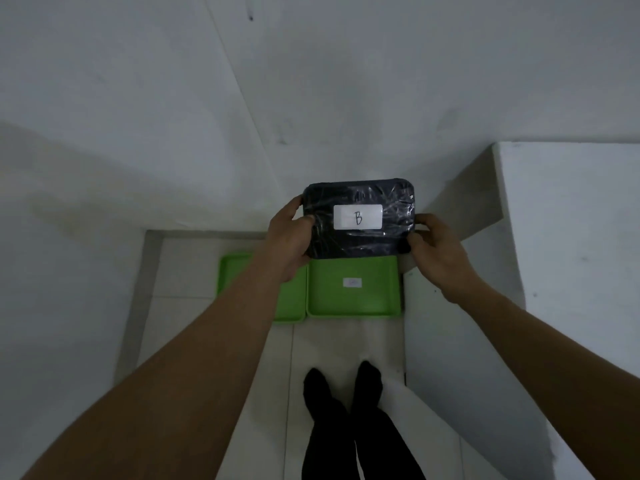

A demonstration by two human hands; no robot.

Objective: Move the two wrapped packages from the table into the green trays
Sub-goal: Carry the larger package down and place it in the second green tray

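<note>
A dark package (358, 237) wrapped in clear film, with a white label marked "B", hangs in the air above the far edge of the right green tray (353, 299). My left hand (289, 240) grips its left side and my right hand (438, 258) grips its right side. The right tray lies on the floor with a small white label inside it. A second green tray (235, 271) lies beside it on the left, partly hidden by my left forearm. No other package is in view.
Both trays sit on a tiled floor strip between white surfaces on the left (69, 271) and right (571, 237). My two feet in black socks (343, 386) stand on the tiles just short of the trays. White walls rise behind.
</note>
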